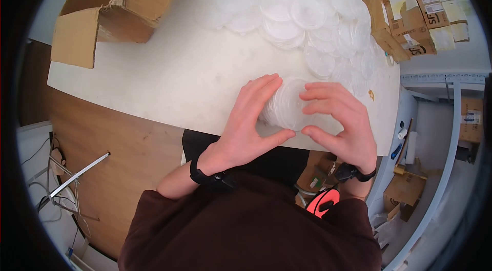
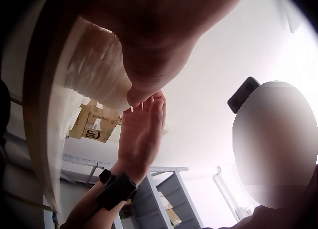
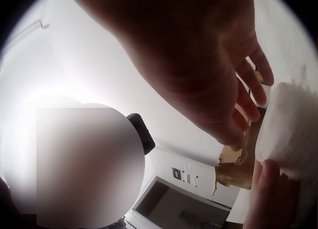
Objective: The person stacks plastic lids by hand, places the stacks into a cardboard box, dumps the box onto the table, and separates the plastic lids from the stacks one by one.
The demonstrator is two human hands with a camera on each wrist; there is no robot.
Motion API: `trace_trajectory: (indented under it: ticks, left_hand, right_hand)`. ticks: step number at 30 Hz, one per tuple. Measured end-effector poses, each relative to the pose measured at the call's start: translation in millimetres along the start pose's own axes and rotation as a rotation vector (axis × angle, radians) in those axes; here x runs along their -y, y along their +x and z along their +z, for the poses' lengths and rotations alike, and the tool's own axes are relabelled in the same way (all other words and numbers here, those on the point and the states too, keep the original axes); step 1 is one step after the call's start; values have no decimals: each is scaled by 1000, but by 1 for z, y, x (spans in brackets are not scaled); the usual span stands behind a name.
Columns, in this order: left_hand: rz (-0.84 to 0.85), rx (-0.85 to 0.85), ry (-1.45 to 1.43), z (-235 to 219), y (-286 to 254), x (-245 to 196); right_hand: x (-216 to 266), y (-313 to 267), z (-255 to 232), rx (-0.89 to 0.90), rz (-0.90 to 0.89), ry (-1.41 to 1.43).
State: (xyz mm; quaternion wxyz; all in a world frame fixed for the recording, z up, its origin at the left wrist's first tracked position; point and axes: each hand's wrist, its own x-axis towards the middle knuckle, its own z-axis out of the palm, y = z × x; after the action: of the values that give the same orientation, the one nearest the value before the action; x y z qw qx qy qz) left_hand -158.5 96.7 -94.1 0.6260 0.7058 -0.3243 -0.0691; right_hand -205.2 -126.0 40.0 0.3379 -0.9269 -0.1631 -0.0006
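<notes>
A stack of round, clear plastic lids [image 1: 288, 103] stands near the table's front edge, between both hands. My left hand [image 1: 247, 117] holds it from the left, fingers along the far side and thumb at the near rim. In the left wrist view the many thin edges of the lid stack [image 2: 94, 65] show beside the thumb. My right hand [image 1: 342, 118] is on the other side, its fingers spread and loosely bent around the top lid. The right wrist view shows a gap between the right hand's fingers and the stack [image 3: 290, 130].
Loose clear lids [image 1: 307, 12] lie in a wide, overlapping heap on the back and right of the white table [image 1: 154, 81]. An open cardboard box [image 1: 115, 9] is at the back left. Taped cartons [image 1: 410, 20] stand at the back right, above a grey shelf frame [image 1: 446, 158].
</notes>
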Motion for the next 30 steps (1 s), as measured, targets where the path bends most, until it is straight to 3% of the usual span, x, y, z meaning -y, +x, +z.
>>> trace_trajectory:
  ticks: [7, 22, 25, 26, 28, 29, 30]
  left_hand:
    - [41, 8, 43, 1, 1, 2]
    - [17, 7, 43, 0, 0, -1]
    - [22, 7, 34, 0, 1, 0]
    - [30, 5, 29, 1, 2, 1]
    - [31, 13, 34, 1, 2, 0]
    - [25, 17, 39, 0, 2, 0]
    - [30, 19, 43, 0, 1, 0]
  right_hand:
    - [-8, -38, 30, -86, -10, -211]
    - [-6, -36, 16, -233, 101, 87]
    - [-6, -27, 10, -529, 144, 143]
    - [-9, -20, 9, -534, 142, 140]
    - [-23, 3, 5, -744, 55, 145]
    - [-34, 15, 1, -750, 51, 144]
    - [-47, 28, -3, -733, -21, -47]
